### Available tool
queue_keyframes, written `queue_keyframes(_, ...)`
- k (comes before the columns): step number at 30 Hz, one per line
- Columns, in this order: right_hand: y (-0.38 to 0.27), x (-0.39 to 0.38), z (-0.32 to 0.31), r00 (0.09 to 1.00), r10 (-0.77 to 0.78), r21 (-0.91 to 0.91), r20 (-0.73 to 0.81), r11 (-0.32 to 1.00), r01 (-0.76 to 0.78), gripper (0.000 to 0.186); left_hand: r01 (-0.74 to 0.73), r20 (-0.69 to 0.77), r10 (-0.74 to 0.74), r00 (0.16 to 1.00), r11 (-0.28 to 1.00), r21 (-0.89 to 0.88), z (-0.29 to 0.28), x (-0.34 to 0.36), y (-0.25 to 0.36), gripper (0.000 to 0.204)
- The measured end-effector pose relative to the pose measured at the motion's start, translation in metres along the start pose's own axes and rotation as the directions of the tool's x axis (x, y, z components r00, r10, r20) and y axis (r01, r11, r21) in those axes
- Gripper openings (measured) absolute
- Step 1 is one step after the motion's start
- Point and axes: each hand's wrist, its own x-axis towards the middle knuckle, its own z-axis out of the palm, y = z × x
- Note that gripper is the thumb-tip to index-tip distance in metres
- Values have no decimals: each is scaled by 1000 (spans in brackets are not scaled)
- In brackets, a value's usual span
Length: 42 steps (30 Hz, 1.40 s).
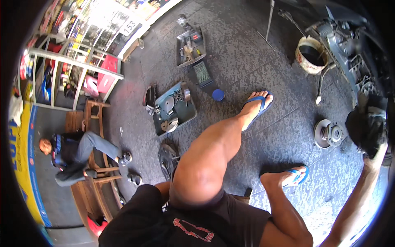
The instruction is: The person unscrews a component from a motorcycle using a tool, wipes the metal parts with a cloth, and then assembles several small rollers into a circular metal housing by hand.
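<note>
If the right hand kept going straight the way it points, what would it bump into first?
Probably the grey metal machinery just beyond the right hand, though depth there is unclear.

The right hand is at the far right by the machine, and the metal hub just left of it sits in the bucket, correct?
Not quite: the hub isn't in the bucket. The head view shows it on the floor, just left of the right hand, which is at the far right by the machine.
</note>
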Motion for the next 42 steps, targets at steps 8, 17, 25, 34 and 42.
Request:
queue_keyframes(8, -77, -75, 34, 996, -80, -345, 45, 934, 91, 38, 688, 56, -687, 724, 726, 10, -86, -212, -124, 36)
queue_keyframes(17, -87, -154, 35, 993, -39, -712, -109, 701, -51, 38, 782, -21, -805, 592, 581, -225, -54, -34, -125, 58)
queue_keyframes(25, 0, -144, 85, 944, 219, -835, -248, 445, -323, 38, 605, -53, -959, 278, 217, -766, 24, 19, -163, 78)
queue_keyframes(34, 130, -105, 153, 798, 599, -896, -74, 311, -317, 38, 304, 55, -732, 679, 213, -929, -38, -36, -99, 37)
queue_keyframes(42, 347, -225, 270, 391, 856, -493, 337, 514, -701, 43, -230, -622, -324, 712, 730, -644, -106, -92, -57, 66)
